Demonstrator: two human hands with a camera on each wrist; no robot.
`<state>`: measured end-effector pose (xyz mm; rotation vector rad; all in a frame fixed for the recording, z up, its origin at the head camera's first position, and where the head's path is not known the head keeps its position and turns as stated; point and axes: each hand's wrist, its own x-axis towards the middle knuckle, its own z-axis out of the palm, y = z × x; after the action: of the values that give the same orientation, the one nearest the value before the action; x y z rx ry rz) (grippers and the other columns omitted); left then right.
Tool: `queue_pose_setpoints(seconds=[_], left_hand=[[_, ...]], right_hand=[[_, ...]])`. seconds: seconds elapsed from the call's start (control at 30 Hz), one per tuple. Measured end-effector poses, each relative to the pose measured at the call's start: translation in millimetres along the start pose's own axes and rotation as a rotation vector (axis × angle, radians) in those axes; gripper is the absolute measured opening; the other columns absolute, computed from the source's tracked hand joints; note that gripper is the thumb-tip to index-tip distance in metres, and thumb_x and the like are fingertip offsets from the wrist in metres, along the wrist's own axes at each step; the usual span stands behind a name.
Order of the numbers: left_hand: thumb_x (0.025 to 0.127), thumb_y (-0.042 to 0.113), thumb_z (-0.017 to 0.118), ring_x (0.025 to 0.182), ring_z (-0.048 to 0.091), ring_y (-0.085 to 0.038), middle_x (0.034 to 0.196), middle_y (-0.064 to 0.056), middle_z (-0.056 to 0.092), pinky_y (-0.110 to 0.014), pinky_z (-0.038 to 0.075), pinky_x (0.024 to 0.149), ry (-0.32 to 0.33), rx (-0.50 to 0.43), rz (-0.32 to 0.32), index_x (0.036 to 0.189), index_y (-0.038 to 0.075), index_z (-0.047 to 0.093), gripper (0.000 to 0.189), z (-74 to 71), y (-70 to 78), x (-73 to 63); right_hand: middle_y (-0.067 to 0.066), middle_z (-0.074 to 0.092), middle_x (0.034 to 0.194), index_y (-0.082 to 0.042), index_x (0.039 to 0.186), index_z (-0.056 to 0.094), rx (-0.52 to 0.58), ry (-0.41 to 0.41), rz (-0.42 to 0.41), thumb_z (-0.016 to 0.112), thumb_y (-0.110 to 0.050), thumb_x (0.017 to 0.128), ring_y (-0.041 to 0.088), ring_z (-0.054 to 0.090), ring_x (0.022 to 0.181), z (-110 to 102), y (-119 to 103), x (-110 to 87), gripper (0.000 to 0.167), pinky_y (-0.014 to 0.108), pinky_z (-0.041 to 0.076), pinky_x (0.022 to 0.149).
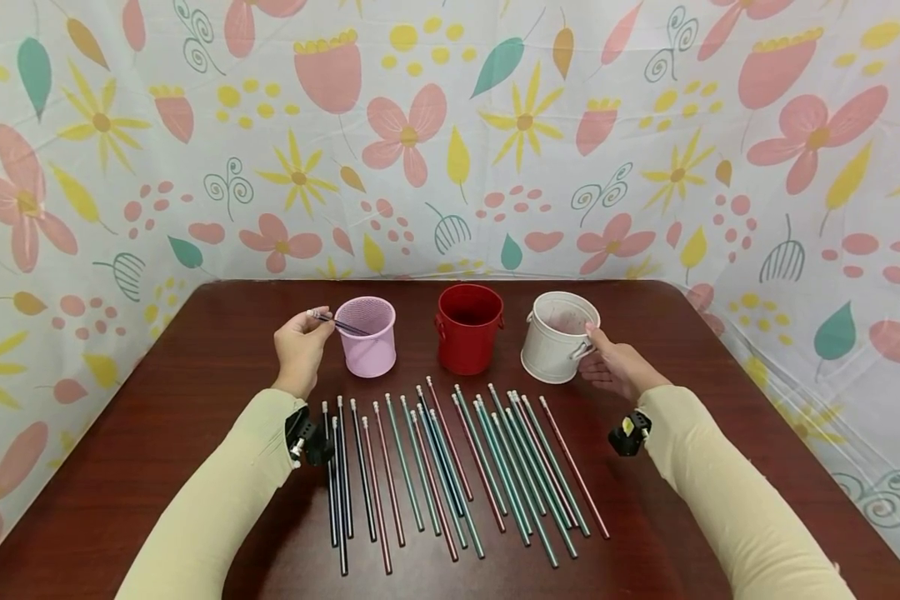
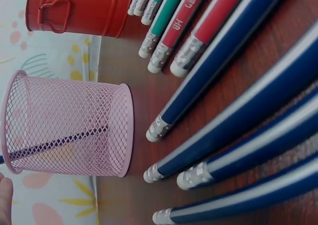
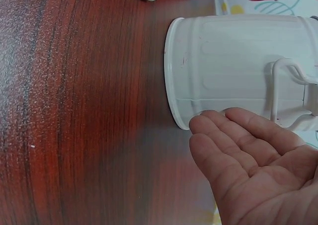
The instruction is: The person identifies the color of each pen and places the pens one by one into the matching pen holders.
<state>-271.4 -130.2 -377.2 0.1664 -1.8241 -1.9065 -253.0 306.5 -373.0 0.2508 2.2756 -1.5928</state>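
In the head view my left hand (image 1: 300, 350) pinches a dark blue pencil (image 1: 345, 326) near its eraser end. The pencil slants over the rim into a pink mesh cup (image 1: 370, 354); the left wrist view shows its shaft (image 2: 59, 144) through the mesh. Only a fingertip of that hand appears there. At the right, a white bucket (image 1: 551, 354) stands upright beside my right hand (image 1: 615, 364), whose thumb rests at the rim by the side handle. The right wrist view shows the fingers (image 3: 238, 140) extended, loosely bent, against or close to the bucket's side.
A red bucket (image 1: 467, 337) stands between the pink cup and the white bucket. Several blue, red and green pencils (image 1: 495, 475) lie in a loose row on the dark wooden table (image 1: 217, 367), eraser ends away from me. A floral cloth (image 1: 450, 167) hangs behind the table.
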Motion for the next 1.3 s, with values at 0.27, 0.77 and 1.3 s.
queue_pose_setpoints(seconds=[0.27,0.77,1.3], left_hand=[[0.081,-0.01,0.062,0.07,0.056,0.005,0.076,0.009,0.064,-0.012,0.045,0.067,-0.057,0.112,-0.066,0.112,-0.011,0.063,0.031,-11.9,-3.3,0.9],[0.089,0.008,0.06,0.06,0.056,-0.011,0.084,-0.014,0.064,-0.023,0.05,0.057,-0.554,0.638,-0.178,0.112,-0.011,0.061,0.03,-44.8,-0.3,-0.1],[0.084,0.011,0.064,0.045,0.058,-0.015,0.056,-0.008,0.059,-0.032,0.054,0.047,-0.858,1.023,-0.29,0.069,-0.002,0.063,0.02,-58.5,-7.2,-20.6]], right_hand=[[0.031,0.052,0.126,0.02,0.131,0.036,0.002,-0.006,-0.006,0.025,-0.065,0.094,0.035,0.052,0.117,-1,0,-0.1,0.094,0.048,0.037,0.104],[0.037,0.038,0.137,0.023,0.134,0.032,-0.025,-0.027,-0.009,0.02,-0.066,0.094,0.045,0.038,0.129,-5,0,0.9,0.098,0.049,0.034,0.106],[0.035,0.045,0.133,0.021,0.132,0.036,-0.023,-0.018,-0.005,0.022,-0.065,0.094,0.039,0.048,0.122,-1,2,2.9,0.095,0.049,0.036,0.106]])
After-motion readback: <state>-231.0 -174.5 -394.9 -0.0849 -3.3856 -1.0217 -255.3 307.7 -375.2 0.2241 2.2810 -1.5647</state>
